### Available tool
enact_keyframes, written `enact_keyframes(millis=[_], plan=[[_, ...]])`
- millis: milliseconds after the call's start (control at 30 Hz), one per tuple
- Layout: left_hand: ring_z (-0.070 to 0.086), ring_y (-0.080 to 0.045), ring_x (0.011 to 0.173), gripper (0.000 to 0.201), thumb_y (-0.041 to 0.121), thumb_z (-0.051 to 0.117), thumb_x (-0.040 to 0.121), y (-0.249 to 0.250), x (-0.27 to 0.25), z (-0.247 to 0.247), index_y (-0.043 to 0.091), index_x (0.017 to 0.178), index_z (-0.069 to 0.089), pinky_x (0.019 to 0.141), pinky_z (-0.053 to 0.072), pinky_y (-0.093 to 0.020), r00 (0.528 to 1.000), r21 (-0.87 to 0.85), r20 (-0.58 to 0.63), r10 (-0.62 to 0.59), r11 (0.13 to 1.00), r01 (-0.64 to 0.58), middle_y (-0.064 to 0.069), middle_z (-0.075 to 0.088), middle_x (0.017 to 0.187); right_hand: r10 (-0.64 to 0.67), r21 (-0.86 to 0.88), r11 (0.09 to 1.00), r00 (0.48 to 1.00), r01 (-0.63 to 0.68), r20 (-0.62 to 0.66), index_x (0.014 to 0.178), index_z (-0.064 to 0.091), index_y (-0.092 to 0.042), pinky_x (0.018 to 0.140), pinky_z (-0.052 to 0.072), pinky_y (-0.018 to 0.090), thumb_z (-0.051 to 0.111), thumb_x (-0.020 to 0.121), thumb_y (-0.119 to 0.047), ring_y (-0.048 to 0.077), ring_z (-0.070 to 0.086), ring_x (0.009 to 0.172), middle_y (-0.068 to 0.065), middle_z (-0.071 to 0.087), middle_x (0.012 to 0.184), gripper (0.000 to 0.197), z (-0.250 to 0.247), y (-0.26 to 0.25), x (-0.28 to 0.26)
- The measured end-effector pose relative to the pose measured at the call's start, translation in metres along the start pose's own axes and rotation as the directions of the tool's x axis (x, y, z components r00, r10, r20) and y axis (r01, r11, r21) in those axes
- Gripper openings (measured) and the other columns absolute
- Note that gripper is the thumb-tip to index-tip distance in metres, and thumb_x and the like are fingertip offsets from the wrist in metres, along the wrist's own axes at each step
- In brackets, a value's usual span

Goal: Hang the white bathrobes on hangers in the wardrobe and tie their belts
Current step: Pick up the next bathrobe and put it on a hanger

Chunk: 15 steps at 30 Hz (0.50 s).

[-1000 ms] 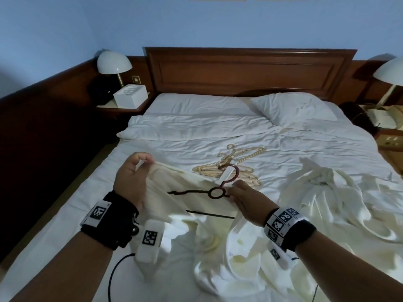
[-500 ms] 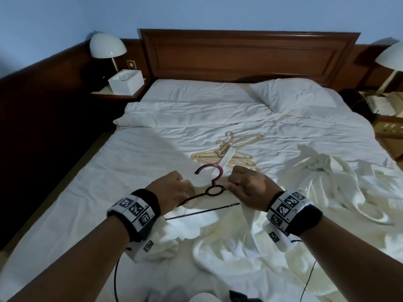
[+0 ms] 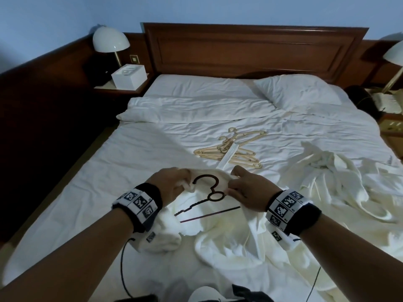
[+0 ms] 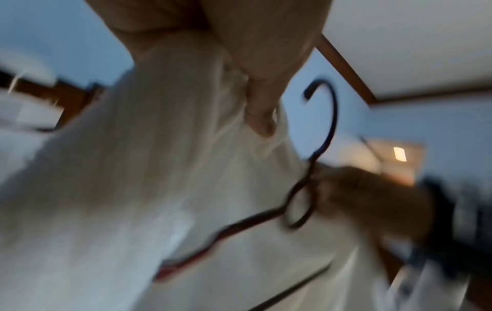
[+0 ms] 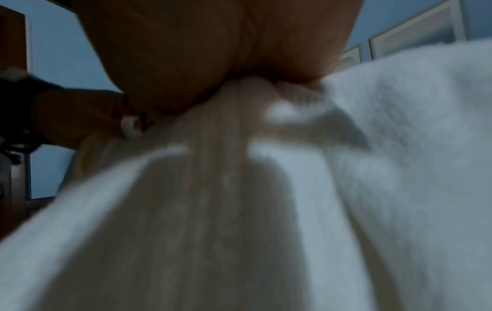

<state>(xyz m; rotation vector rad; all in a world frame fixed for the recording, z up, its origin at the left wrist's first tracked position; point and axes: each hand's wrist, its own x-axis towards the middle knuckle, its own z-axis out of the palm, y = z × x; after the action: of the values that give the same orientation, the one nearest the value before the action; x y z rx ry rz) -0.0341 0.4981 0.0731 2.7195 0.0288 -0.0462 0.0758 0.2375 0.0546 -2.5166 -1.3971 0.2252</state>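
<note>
Head view shows both hands low over the bed (image 3: 135,162). The left hand (image 3: 172,184) pinches the white bathrobe (image 3: 222,227) by its collar. The right hand (image 3: 246,192) grips the collar on the other side. A dark hanger (image 3: 212,196) lies on the robe between them. Tan hangers (image 3: 229,152) sit farther up the bed.

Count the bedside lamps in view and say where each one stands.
2. One white-domed lamp stands on the nightstand left of the headboard, behind a white box. The second lamp is at the right edge of the head view, partly cut off.
</note>
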Motion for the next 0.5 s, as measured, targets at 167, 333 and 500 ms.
enact_keyframes(millis=[167,333,500], plan=[[0.048,-0.011,0.059,0.017,0.016,0.069,0.081,0.016,-0.002,0.002,0.022,0.074,0.055,0.058,0.042,-0.024,0.976,-0.696,-0.065,-0.207,0.71,0.105,0.011,0.055,0.065,0.114,-0.098,0.989,0.993,-0.111,0.025,0.092,0.066,-0.022,0.076,0.044,0.033,0.04,0.098,-0.051,0.031,0.059,0.078,0.001,0.039,0.124,0.039,0.014,-0.007,0.001],[0.052,-0.023,0.061,0.013,0.008,0.058,0.091,0.031,-0.006,0.011,0.006,0.079,0.055,0.056,0.049,-0.03,0.899,-0.938,0.152,-0.411,0.225,0.262,-0.011,0.052,0.068,0.171,-0.022,0.985,0.984,-0.172,-0.047,0.091,0.064,-0.021,0.074,0.049,0.035,0.039,0.097,-0.051,0.031,0.061,0.079,0.003,0.039,0.125,0.04,0.032,-0.016,0.0],[0.059,-0.028,0.068,0.006,0.008,0.062,0.088,0.035,-0.01,0.011,0.006,0.083,0.059,0.063,0.056,-0.038,0.89,-0.955,0.183,-0.418,0.139,0.261,-0.015,0.057,0.078,0.193,0.008,0.981,0.973,-0.193,-0.129,0.086,0.066,-0.019,0.063,0.051,0.034,0.028,0.092,-0.058,0.031,0.062,0.071,0.006,0.046,0.116,0.055,0.037,-0.019,-0.005]])
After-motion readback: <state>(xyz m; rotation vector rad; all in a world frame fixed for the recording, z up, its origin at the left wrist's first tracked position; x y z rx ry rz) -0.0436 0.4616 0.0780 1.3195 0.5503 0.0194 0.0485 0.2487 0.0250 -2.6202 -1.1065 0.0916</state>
